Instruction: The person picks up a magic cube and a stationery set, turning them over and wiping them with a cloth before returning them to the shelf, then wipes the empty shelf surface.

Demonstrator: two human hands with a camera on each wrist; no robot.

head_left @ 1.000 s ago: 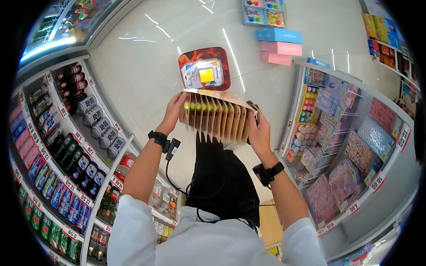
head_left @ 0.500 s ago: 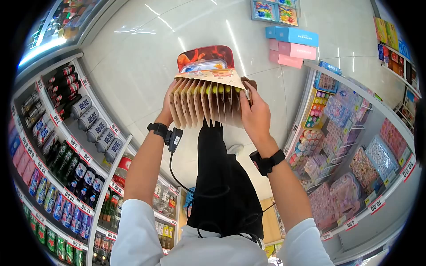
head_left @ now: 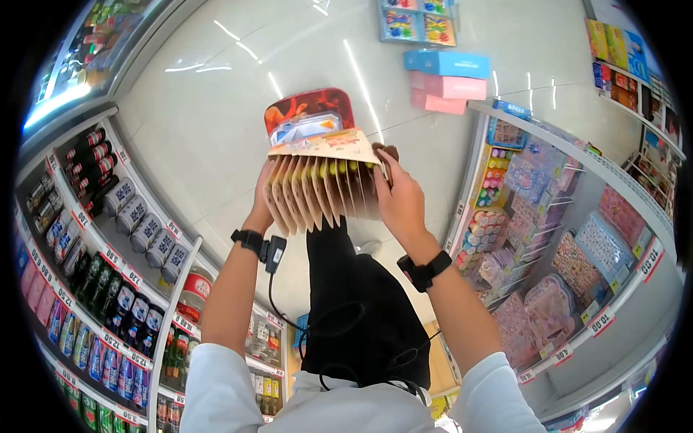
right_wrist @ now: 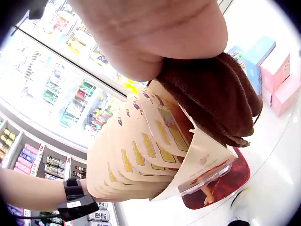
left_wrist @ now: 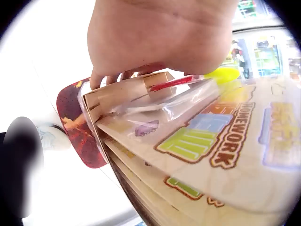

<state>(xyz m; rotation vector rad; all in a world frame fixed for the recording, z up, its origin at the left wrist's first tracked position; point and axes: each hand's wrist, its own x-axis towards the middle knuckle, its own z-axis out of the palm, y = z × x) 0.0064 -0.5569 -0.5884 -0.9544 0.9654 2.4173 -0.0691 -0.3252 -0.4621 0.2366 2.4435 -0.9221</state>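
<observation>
Both hands hold up a cream carton (head_left: 328,144) with a row of printed cards (head_left: 303,191) fanning from it. My left hand (head_left: 261,195) grips its left end; in the left wrist view the hand (left_wrist: 160,37) lies over the carton's edge, above a card marked HOMEWORK (left_wrist: 202,136). My right hand (head_left: 401,206) pinches the right end, where dark brown plush cloth (right_wrist: 214,94) hangs beside the right hand (right_wrist: 160,33). Behind the carton, a clear plastic pack (head_left: 307,128) lies on a red patterned tray or stool top (head_left: 310,102).
Drink shelves (head_left: 101,289) stand at the left, with a lit cooler (head_left: 86,65) behind. A glass-sided shelf of pink goods (head_left: 548,238) is at the right. Blue and pink boxes (head_left: 451,86) sit on the tiled floor (head_left: 195,137) ahead.
The carton has turned in both hands since the first frame, its cards now fanning toward the left, and now covers part of the clear pack. Over the last half second the grips look the same.
</observation>
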